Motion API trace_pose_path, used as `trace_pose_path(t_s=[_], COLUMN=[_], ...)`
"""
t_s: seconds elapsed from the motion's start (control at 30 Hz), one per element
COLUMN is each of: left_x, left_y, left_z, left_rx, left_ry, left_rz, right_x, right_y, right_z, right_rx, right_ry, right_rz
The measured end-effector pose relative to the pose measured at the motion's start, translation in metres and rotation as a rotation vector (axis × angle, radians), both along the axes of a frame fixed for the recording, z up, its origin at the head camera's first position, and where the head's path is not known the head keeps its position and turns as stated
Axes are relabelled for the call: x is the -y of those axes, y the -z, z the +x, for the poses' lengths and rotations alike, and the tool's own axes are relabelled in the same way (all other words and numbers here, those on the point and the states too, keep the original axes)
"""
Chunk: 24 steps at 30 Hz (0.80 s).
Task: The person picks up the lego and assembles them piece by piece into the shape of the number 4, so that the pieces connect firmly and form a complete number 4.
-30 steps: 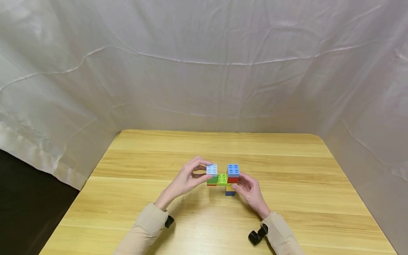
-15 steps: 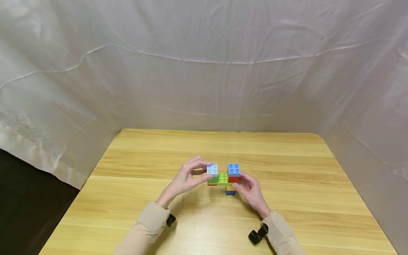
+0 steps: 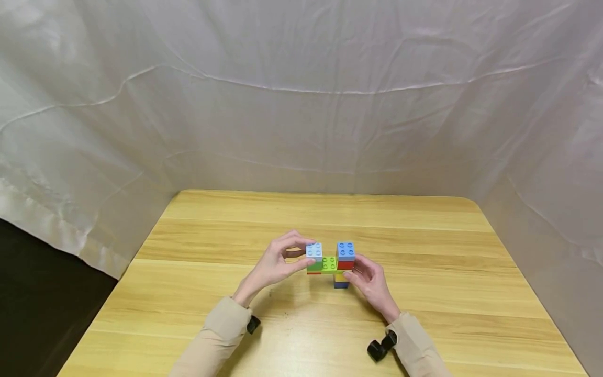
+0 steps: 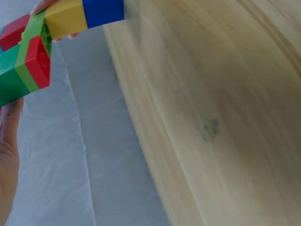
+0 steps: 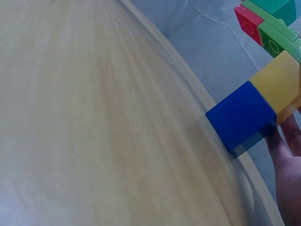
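Note:
Both hands hold one model of joined toy building bricks. A lime green brick (image 3: 329, 264) bridges its two sides. On the left sit a green brick (image 4: 11, 75) and a light blue brick (image 3: 314, 251), with a small red brick (image 4: 38, 62) underneath. The right side has a red brick (image 3: 345, 265) under a blue brick (image 3: 346, 250); below the bridge come a yellow brick (image 5: 277, 84) and a dark blue brick (image 5: 242, 117) at the bottom. My left hand (image 3: 278, 263) pinches the left stack between thumb and fingers. My right hand (image 3: 372, 283) grips the right stack near the bridge.
The model is over the middle of a wood-grain table (image 3: 226, 220). Pale cloth (image 3: 301, 131) hangs behind the table and along its sides. A dark area (image 3: 42, 303) lies beyond the left edge. Black wrist cameras (image 3: 377, 351) hang under the sleeves.

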State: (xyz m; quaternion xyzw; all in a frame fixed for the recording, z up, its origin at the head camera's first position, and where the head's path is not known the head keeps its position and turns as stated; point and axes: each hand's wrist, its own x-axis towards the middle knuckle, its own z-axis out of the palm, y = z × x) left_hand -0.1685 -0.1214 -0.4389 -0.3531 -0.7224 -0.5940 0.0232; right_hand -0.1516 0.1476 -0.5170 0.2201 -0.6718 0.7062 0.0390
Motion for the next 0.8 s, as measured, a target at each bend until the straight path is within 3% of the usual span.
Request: trace_pose_path(t_s=[0.1, 0.23, 0.33, 0.47, 0.8], left_x=[0.000, 0.001, 0.001, 0.001, 0.003], left_y=[0.003, 0.008, 0.012, 0.015, 0.011], left_z=[-0.001, -0.001, -0.001, 0.000, 0.003], left_rx=[-0.063, -0.225, -0.293, -0.282, -0.196], left_ry=[0.006, -0.008, -0.004, 0.019, 0.025], left_rz=[-0.014, -0.107, -0.175, -0.199, -0.154], right_x=[0.000, 0.000, 0.001, 0.001, 0.000], right_y=[0.001, 0.002, 0.002, 0.002, -0.001], right_z=[0.000, 0.000, 0.000, 0.000, 0.001], right_rx=[0.005, 0.012, 0.013, 0.015, 0.014], right_ry=[0.005, 0.004, -0.004, -0.009, -0.001], right_rz=[-0.002, -0.008, -0.016, -0.024, 0.000])
